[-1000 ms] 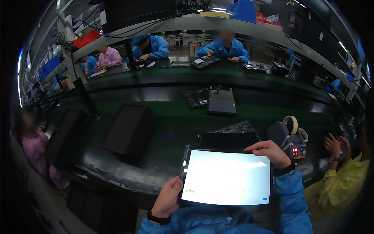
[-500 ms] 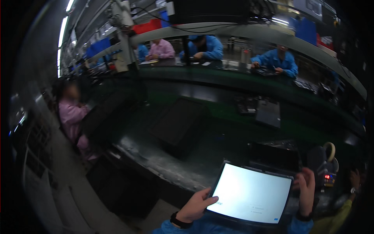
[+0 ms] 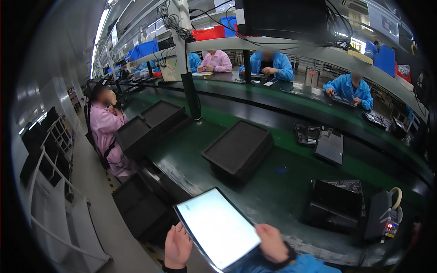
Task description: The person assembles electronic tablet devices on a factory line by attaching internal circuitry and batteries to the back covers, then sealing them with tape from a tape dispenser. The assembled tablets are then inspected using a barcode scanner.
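Observation:
A tablet (image 3: 218,230) with a lit, nearly white screen is tilted in front of me, at the near edge of the workbench. My right hand (image 3: 273,245) grips its right long edge, the thumb side against the frame and the other fingers hidden beneath. Beside the lower left edge is my left hand (image 3: 178,247), its fingers extended upward and apart from a grip; whether the fingertips touch the tablet I cannot tell. Dark bands circle both wrists, and a blue sleeve shows on the right arm.
Black stacked trays (image 3: 239,148) stand on the green bench (image 3: 200,132). To the right lie a black panel (image 3: 334,204), a tape dispenser (image 3: 382,214) with a red display, and a grey panel (image 3: 329,146). A person in pink (image 3: 107,132) sits left; blue-clad people (image 3: 350,88) work across.
The tablet has turned from lying wide to standing long and shifted left in view. My right hand has taken hold of it; my left has let go. The view has swung right-to-left blurred to sharp.

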`<state>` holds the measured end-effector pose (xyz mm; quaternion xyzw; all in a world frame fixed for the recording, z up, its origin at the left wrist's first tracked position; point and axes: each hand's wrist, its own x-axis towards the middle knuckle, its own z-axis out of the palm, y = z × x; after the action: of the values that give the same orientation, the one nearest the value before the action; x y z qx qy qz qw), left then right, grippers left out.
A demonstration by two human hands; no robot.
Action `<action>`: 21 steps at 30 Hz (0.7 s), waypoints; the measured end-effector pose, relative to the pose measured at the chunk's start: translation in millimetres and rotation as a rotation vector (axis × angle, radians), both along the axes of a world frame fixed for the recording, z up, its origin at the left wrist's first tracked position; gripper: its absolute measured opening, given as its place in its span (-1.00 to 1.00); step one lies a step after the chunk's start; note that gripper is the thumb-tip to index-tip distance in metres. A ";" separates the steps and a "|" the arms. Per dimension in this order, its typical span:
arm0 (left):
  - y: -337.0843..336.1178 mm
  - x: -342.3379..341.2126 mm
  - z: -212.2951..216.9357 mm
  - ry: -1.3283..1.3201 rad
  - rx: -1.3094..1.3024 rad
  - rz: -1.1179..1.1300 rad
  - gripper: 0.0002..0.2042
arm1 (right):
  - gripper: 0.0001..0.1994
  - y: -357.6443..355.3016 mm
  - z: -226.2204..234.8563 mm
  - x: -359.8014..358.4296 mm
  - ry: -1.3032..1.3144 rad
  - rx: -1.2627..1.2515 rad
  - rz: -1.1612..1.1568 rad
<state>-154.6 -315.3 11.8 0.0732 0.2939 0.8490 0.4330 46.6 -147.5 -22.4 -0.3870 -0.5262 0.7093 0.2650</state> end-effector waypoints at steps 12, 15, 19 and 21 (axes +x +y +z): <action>55.0 -186.5 -4.0 0.395 -0.249 -0.093 -0.62 | -0.71 11.8 46.0 -117.2 0.149 0.364 0.173; 79.6 -242.0 -20.4 0.414 -0.282 -0.070 -0.63 | -0.79 80.8 116.8 -35.7 -0.039 0.611 0.175; 127.7 -285.6 -33.0 0.517 -0.427 -0.028 -0.69 | -0.83 213.7 153.3 55.8 -0.007 0.371 -0.308; 138.7 -314.5 -38.7 0.627 -0.511 0.035 -0.71 | -0.79 256.1 160.4 96.4 -0.098 0.382 -0.486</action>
<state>-469.0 -176.6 -26.9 0.2138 0.6144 0.6924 0.3120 143.0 108.6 138.0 -0.4784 -0.5543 0.4941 0.4687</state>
